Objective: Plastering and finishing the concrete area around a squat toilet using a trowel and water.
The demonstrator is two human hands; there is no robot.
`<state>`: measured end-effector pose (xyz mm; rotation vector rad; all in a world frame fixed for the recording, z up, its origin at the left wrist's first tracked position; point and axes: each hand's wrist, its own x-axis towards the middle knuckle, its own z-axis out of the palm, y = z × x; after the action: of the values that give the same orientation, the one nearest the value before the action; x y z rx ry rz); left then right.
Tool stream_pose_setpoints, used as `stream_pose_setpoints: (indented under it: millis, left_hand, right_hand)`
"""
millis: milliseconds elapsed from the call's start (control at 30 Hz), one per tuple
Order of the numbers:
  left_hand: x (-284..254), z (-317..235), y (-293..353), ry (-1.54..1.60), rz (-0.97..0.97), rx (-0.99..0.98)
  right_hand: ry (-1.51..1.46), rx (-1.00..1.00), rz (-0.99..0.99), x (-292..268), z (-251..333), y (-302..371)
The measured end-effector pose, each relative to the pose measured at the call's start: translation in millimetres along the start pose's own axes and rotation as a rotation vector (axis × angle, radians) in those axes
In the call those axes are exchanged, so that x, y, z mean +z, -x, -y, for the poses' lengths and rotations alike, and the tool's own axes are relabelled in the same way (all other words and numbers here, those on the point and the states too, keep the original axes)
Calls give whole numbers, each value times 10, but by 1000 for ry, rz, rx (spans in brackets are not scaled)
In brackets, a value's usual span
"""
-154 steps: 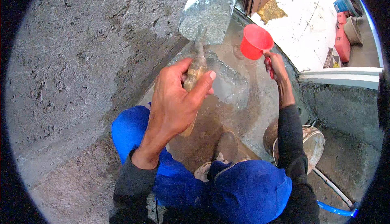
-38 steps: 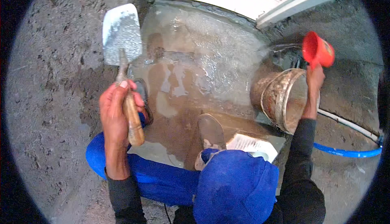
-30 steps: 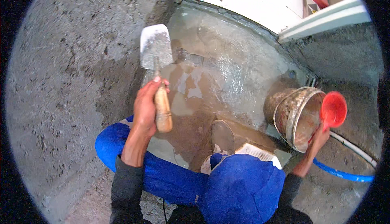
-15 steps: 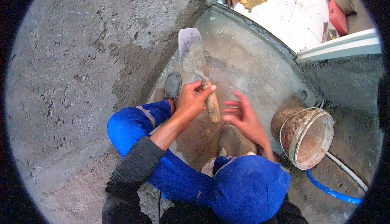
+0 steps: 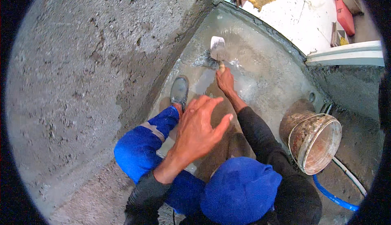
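My right hand (image 5: 226, 82) is stretched out low over the wet grey floor (image 5: 260, 58), its fingers wrapped round the wooden handle of a trowel (image 5: 218, 48). The trowel's flat metal blade points away from me, close to the floor; whether it touches cannot be made out. Nearer to me, my left hand (image 5: 198, 129) hangs in the air with nothing in it, fingers partly bent and thumb held apart. Below it are my legs in blue trousers (image 5: 142, 147) and a grey shoe (image 5: 179, 90) on the floor.
A dirty bucket (image 5: 311, 143) lies tipped on its side at the right, near a blue hose (image 5: 334, 198) and a white pipe (image 5: 350, 174). Rough grey wall (image 5: 89, 70) rises along the left. Beyond a sill (image 5: 346, 54) lies a white surface (image 5: 293, 17) with a red object (image 5: 344, 15).
The trowel has gone from my left hand to my right hand and moved forward, down toward the floor. My left hand has let go and opened, nearer to me.
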<state>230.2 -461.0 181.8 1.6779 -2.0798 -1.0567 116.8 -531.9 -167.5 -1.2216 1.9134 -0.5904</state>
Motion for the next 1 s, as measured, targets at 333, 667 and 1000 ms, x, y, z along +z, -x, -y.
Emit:
stream_pose_setpoints:
  millis: [333,667,1000]
  left_hand:
    - [-216,64,-189,-89,45,-56]
    - [-227,-15,-160,-19,138,-13]
    - [-151,-221,-209,-62,244,29]
  right_hand:
    - [-15,-79,-174,682,-64,-1050]
    - [-342,464,-577,-832,-2503,-693]
    - [-47,104,-171,-333,-682,8]
